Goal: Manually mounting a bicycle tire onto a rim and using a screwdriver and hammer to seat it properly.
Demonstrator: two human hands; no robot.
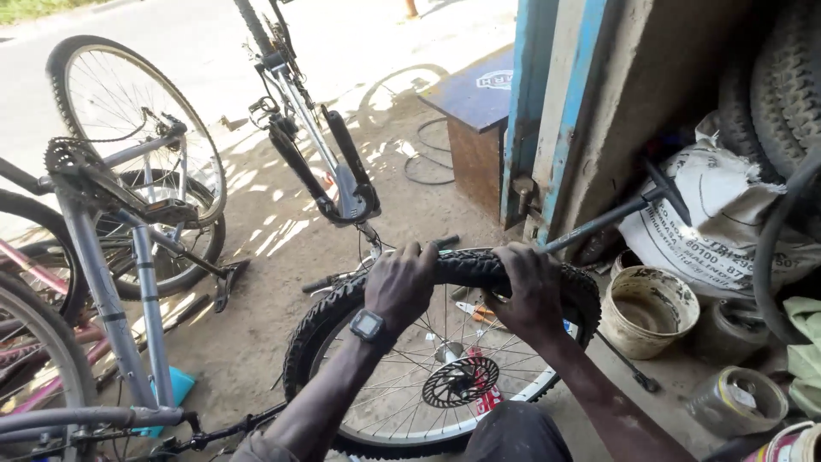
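1. Bicycle wheel (445,376): a spoked rim with a black knobby tyre (466,267), a round perforated brake disc (460,382) at the hub, and thin silver spokes fanning outward. A red patch shows just beneath the disc.
2. Position: the wheel stands upright on the dirt floor (256,325) directly in front of you, low and centre in view, its lower edge hidden near your knee (513,432).
3. Orientation: the disc face is turned toward you; the axle points roughly from you toward the upside-down bicycle (308,145) beyond it. The wheel's plane runs left to right across the view.
4. Left hand (400,282): you have it closed over the top of the tyre, fingers wrapped over the tread. A dark square wristwatch (369,326) sits on that wrist.
5. Right hand (532,287): you have it closed on the tyre just beside the left, fingers curled over the top.
6. Surroundings, left: a grey bicycle frame (111,282) turned upside down, with its rear wheel (128,120) and chainring raised.
7. Surroundings, right: a dirty cream bucket (648,310) near the wheel, a white printed sack (727,214) behind it, a long-handled tool (616,214) leaning on the sack, and a glass jar (737,400) in the foreground.
8. Background: a blue door frame (547,111) and a low wooden box (475,128) beside it.
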